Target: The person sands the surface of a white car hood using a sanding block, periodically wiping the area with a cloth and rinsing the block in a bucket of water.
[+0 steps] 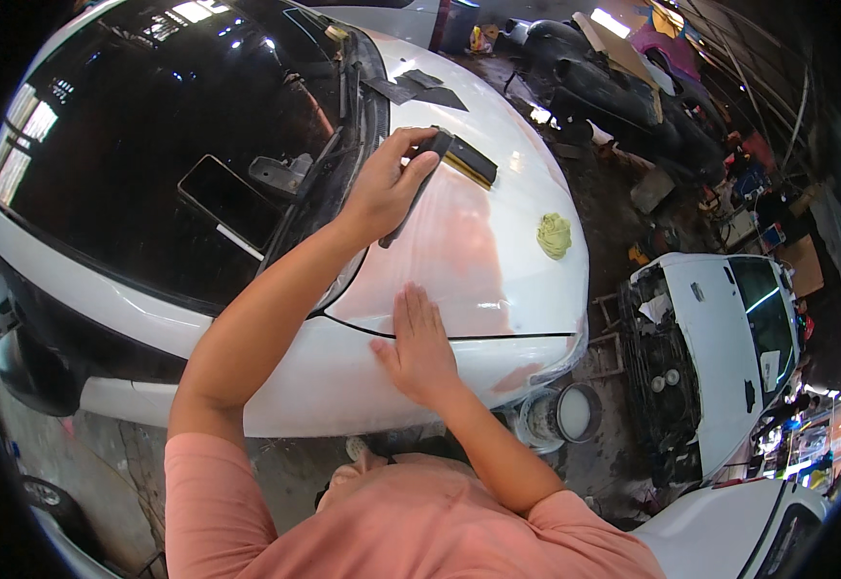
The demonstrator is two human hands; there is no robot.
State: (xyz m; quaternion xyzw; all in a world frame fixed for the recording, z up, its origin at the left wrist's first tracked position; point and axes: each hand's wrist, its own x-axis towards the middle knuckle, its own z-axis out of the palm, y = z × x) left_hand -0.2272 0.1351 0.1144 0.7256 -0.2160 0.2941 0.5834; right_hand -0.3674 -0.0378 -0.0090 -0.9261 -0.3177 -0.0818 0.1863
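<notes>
A white car hood (536, 299) with sanded, pinkish filler patches (459, 270) lies in front of me. My left hand (387, 188) is closed around a long, dark sanding block (409, 214), partly hidden under the palm and fingers. Right by its fingertips is a black block (471, 160) with a yellow edge, resting on the hood; whether the two are joined I cannot tell. My right hand (420, 347) lies flat with fingers stretched out, across the seam between hood and fender.
A crumpled green cloth (554, 236) sits on the hood's right side. Dark sheets (420, 90) lie near the windshield, and a phone (230, 205) rests on the glass. Below the fender stands a bucket of cloudy liquid (573, 413). Another white vehicle (720, 357) is at right.
</notes>
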